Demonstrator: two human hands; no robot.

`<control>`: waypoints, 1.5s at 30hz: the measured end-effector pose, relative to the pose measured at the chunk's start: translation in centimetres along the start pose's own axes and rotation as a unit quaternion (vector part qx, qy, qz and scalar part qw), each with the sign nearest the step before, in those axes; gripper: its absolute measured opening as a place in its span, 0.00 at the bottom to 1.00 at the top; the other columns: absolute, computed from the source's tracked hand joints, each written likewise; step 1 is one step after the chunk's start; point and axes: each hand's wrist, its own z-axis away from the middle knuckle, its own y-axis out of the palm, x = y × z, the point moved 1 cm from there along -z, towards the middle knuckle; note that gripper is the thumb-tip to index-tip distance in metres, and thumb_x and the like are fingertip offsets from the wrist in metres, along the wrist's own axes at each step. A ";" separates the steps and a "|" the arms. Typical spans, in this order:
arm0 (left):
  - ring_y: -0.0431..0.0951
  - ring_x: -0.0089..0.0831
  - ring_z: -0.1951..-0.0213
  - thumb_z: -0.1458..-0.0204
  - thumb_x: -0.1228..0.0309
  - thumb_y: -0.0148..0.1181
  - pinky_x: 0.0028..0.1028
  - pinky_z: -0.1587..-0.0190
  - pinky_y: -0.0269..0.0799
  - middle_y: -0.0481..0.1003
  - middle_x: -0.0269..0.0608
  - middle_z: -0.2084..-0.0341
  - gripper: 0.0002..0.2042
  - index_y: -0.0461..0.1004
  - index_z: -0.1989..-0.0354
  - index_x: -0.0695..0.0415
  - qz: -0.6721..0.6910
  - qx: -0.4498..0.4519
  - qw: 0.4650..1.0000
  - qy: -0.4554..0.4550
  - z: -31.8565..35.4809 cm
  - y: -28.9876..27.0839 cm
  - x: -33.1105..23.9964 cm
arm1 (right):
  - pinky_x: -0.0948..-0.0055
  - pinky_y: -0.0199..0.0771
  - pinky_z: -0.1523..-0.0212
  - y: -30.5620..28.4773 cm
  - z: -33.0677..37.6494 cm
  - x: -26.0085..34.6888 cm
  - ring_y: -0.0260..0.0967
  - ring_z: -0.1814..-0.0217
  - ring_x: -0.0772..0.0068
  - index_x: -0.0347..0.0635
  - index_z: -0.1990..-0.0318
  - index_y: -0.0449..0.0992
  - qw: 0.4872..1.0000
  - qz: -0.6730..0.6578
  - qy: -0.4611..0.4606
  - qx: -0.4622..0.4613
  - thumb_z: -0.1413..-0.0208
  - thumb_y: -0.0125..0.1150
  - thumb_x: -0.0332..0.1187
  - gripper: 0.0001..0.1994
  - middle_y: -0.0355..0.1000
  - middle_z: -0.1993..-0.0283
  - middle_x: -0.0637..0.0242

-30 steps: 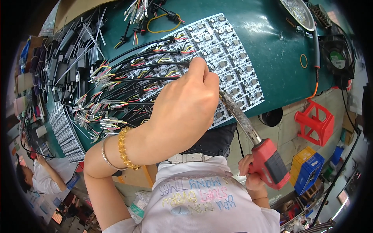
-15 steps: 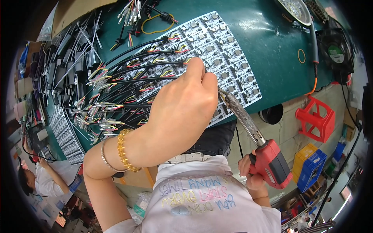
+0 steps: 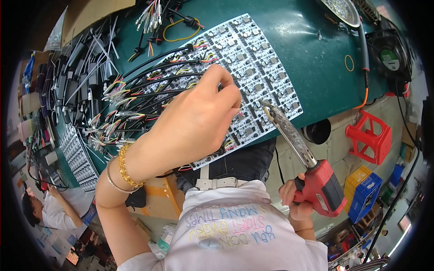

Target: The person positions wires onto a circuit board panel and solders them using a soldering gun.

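Observation:
My left hand (image 3: 199, 110) is bent over a white circuit board sheet (image 3: 271, 72), its fingers pinched together. Beside the fingertips a reddish wire end pokes out; the rest of that cable is hidden under the hand. My right hand (image 3: 296, 198) wraps the handle of a red and black soldering gun (image 3: 322, 187), a finger at its trigger. The gun's tip points at the board, a short way right of my left fingers; whether it touches cannot be told. Several black cables (image 3: 158, 58) with coloured wire ends lie across the board's left part.
Loose black parts with pale leads (image 3: 86, 67) pile up at left, near another board sheet (image 3: 77, 151). A metal dish (image 3: 346, 13), a corded iron (image 3: 364, 47) and a fan (image 3: 391, 58) sit at far right. A red stool (image 3: 370, 137) stands below the table edge.
My left hand has shifted left and toward me, widening the gap to the gun's tip. The soldering gun has moved slightly right, and the board has slid a little left.

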 end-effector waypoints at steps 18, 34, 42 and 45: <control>0.73 0.39 0.76 0.57 0.79 0.60 0.32 0.75 0.69 0.68 0.42 0.70 0.06 0.68 0.73 0.62 -0.083 -0.025 0.996 -0.037 -1.0 0.7 -0.6 | 0.75 0.63 0.75 0.7 -0.4 1.2 0.58 0.84 0.78 0.42 0.37 0.57 0.999 0.006 0.031 -0.018 0.58 0.48 0.74 0.49 0.57 0.86 0.77; 0.72 0.46 0.80 0.56 0.77 0.57 0.38 0.78 0.69 0.66 0.50 0.74 0.06 0.68 0.76 0.66 -0.101 -0.018 0.994 -0.025 -1.2 1.0 -1.0 | 0.71 0.64 0.74 -1.4 0.1 -0.2 0.68 0.76 0.68 0.46 0.76 0.71 0.970 0.211 0.042 0.112 0.59 0.58 0.31 0.03 0.67 0.80 0.72; 0.72 0.40 0.78 0.59 0.80 0.60 0.33 0.76 0.68 0.69 0.41 0.72 0.06 0.69 0.75 0.61 -0.125 -0.029 0.990 -0.055 -1.0 0.9 -1.2 | 0.72 0.67 0.73 -0.8 -0.2 0.7 0.71 0.75 0.63 0.47 0.76 0.73 0.928 0.318 0.136 0.140 0.68 0.65 0.28 0.08 0.68 0.80 0.69; 0.72 0.41 0.78 0.59 0.79 0.60 0.34 0.76 0.68 0.69 0.42 0.72 0.05 0.69 0.75 0.61 -0.134 -0.018 0.989 -0.058 -1.1 0.6 -1.3 | 0.75 0.66 0.69 -2.9 2.0 -2.3 0.71 0.72 0.66 0.45 0.72 0.74 0.964 0.226 0.021 0.139 0.68 0.67 0.27 0.11 0.68 0.80 0.72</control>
